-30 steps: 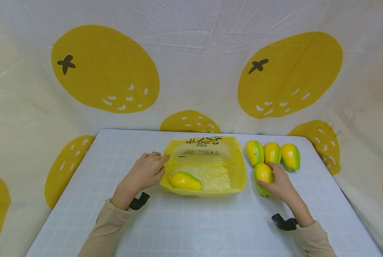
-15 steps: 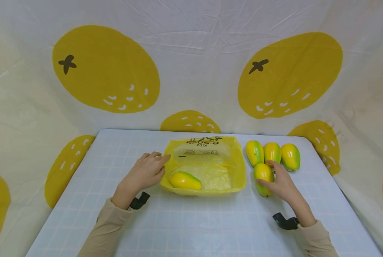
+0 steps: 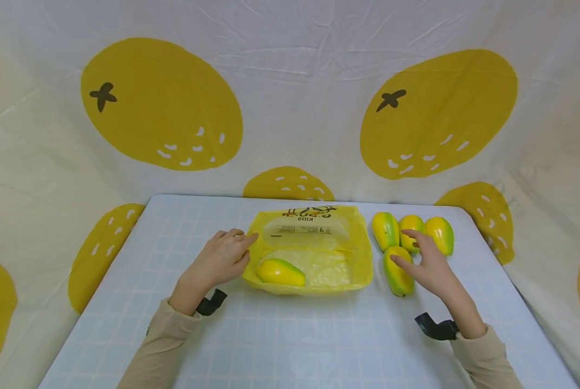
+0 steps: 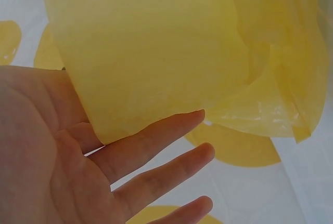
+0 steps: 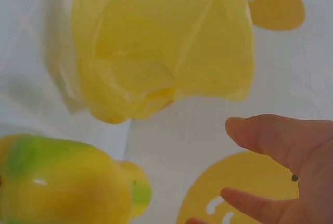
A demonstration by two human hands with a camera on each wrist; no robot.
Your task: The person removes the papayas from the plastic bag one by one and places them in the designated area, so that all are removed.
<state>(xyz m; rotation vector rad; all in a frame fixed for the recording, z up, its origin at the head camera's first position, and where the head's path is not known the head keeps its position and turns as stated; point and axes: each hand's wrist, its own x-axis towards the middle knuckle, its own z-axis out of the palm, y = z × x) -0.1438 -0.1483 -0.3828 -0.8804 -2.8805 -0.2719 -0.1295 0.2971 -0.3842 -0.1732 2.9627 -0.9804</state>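
In the head view my left hand lies at the left side of an open yellow plastic bag. Its fingers are extended and touch the bag's edge, as the left wrist view shows; the thumb is mostly hidden. One yellow-green papaya lies inside the bag at its near left. My right hand hovers by the nearest papaya outside the bag, fingers spread, holding nothing. Behind that papaya stand three more: a left papaya, a middle papaya partly behind my fingers, and a right papaya.
A white table with a faint grid bears everything. Behind it hangs a pale cloth printed with large yellow fruit shapes. A dark wrist mount sticks out from the right wrist, and another wrist mount from the left.
My right hand has let go of the nearest papaya and drawn back slightly to the right, its fingers spreading. That papaya has turned a little, showing more green. The left hand stays put.
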